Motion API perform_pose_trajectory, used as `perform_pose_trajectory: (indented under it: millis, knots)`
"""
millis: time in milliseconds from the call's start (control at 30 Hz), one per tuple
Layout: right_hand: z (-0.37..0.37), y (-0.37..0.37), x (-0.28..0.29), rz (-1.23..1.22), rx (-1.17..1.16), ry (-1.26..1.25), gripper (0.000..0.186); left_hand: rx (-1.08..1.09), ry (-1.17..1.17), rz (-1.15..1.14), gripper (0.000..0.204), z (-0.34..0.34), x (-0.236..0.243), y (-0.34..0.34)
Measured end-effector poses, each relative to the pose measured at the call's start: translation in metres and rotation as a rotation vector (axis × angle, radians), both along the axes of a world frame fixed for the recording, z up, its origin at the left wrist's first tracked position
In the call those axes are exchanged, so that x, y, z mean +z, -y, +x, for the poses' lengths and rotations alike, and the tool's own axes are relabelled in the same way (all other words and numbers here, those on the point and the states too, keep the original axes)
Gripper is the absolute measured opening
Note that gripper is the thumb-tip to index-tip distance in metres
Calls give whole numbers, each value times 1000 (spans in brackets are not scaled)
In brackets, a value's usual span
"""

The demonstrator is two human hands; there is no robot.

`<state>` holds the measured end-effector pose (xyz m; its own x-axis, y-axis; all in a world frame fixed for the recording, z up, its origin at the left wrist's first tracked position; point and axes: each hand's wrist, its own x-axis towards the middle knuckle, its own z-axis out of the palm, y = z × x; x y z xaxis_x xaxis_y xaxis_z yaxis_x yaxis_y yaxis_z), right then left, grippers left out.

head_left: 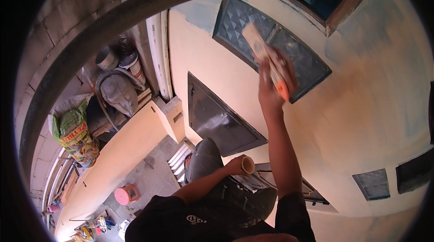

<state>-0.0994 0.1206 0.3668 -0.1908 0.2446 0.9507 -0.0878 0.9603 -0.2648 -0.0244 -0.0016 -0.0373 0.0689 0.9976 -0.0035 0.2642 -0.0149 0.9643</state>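
My right hand [276, 74] is raised, its fingers wrapped round a flat paintbrush [255, 38] with pale bristles and an orange-tipped handle. The brush is in front of the upper textured glass panel [298, 54], bristles toward the upper left; whether they touch the surface I cannot tell. Around the panel the wall [343, 93] is cream, with orange-brown and bluish patches. Lower down, my left hand [235, 165] grips a small cup [247, 164], cream-coloured inside. Its contents are not clear. The cup is near my knees, below a dark metal hatch [217, 117] with a whitish smear.
A dark curved hose or bar [90, 34] arcs across the upper left. White pipes [158, 43] run up the wall's corner. On the left are a printed sack [77, 133], a grey bag [118, 92] and a low cream wall [120, 165]. A pink stool [126, 194] stands below.
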Motion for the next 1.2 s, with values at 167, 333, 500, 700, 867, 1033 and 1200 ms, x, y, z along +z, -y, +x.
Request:
perform_pose_trajectory:
  millis: [167, 333, 500, 700, 867, 1033, 1200]
  knots:
    - [-82, -27, 27, 212, 72, -129, 25, 10, -8, -63, 85, -1, -2, 1]
    - [-128, -62, 33, 203, 83, -175, 19, 39, -45, -82, 89, 2, -7, -1]
    - [-142, -70, 40, 205, 7, -147, 18, 43, -50, -89, 91, 0, -14, -3]
    - [-120, -78, 43, 195, -33, -126, 24, 75, -66, -115, 90, 2, -16, -4]
    - [-64, -81, 42, 307, -128, -113, 26, 48, -61, -77, 89, 1, -14, -5]
    - [11, -72, 39, 322, -330, -25, 23, 51, -41, -93, 87, 4, -20, -5]
    - [61, -46, 38, 280, -421, 37, 19, 52, -62, -109, 88, 5, -16, -5]
